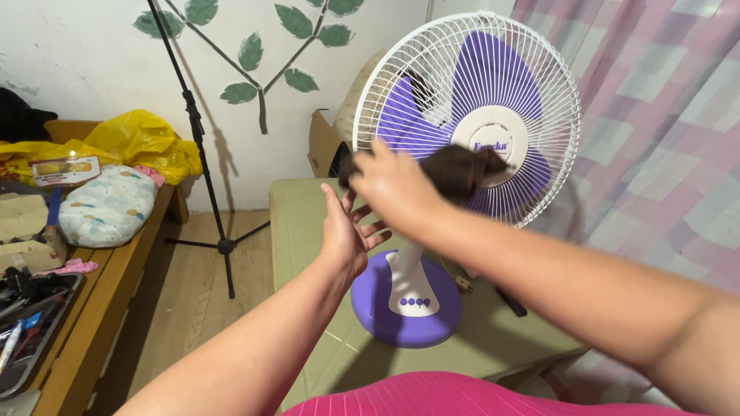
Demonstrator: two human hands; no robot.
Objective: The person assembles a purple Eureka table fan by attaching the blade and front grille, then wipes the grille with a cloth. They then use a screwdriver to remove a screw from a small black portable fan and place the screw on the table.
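Note:
A table fan with a white wire grille, purple blades and a purple base stands on an olive-green table. My right hand is raised in front of the grille and is blurred by motion. It grips a dark brown cloth-like thing that lies against the lower middle of the grille. My left hand is held upright just left of the fan's white neck, palm open and fingers spread, with nothing in it. It is just below my right hand.
A black tripod stand rises from the wooden floor left of the table. A wooden bench at far left carries a yellow plastic bag, a dotted pillow and a tray of tools. A checked curtain hangs at right.

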